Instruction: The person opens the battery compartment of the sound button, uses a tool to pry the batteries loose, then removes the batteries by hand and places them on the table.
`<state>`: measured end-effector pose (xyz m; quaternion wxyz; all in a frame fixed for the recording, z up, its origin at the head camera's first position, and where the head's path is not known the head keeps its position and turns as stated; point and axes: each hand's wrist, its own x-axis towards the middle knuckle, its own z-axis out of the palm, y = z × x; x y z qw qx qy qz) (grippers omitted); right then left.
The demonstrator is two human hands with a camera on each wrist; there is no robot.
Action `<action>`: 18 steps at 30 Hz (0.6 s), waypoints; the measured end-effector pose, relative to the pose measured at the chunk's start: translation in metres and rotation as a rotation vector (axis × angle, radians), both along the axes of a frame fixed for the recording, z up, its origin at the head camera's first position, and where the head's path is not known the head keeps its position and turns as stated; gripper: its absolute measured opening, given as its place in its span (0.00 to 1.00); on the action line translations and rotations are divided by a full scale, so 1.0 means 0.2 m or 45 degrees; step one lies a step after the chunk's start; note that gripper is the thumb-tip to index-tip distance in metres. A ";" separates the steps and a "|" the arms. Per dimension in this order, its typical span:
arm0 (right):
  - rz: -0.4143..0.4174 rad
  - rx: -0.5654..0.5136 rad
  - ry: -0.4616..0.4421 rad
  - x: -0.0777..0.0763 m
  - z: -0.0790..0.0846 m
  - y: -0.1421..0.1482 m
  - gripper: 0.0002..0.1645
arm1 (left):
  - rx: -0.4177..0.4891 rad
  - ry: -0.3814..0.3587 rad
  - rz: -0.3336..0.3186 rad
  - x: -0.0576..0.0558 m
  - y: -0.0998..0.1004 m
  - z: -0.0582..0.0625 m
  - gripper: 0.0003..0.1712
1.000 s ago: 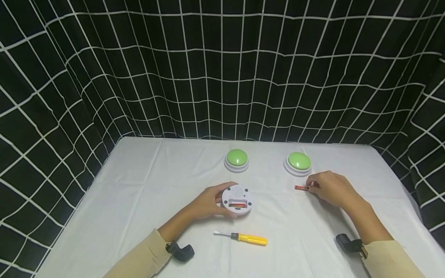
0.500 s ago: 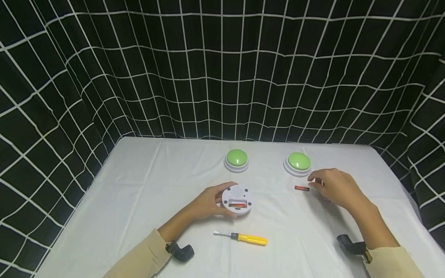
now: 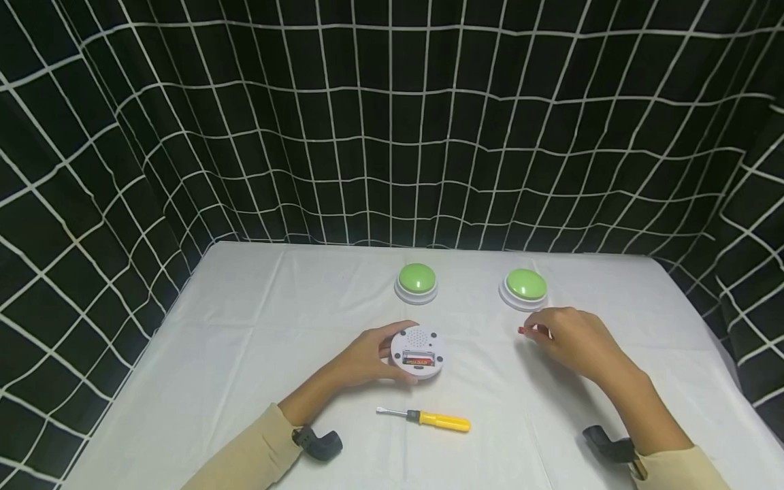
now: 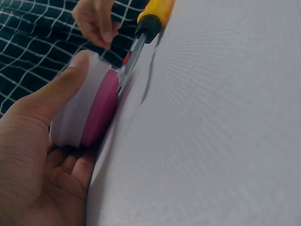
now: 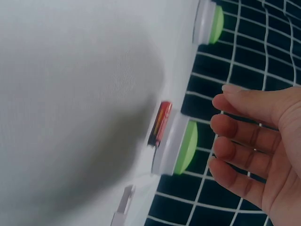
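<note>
Screwdriver lies nearest you, yellow handle to the right. Just beyond it, your left hand grips the pink button by its rim, thumb near, fingers far; it is base up, pink side down, with a fitted battery in its bay. It should handle light, stiff and smooth, so a rim hold suits it best. Your right hand hovers over the loose battery farther right, fingers loosely bent and gripping nothing. That battery, lying on the worktop, is probably hard, light and apt to roll; pinch it across the middle. Beyond stand two green buttons, the right one just past the battery. White cloth, lightly creased, covers the worktop to its back edge, and a dark curtain with a white grid hangs behind and at both sides.
</note>
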<state>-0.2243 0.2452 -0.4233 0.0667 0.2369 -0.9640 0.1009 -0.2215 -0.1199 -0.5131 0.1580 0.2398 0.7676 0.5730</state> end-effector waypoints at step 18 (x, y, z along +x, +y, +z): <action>0.163 0.045 0.110 0.11 0.08 -0.21 0.07 | -0.019 -0.015 0.011 0.00 0.00 0.01 0.57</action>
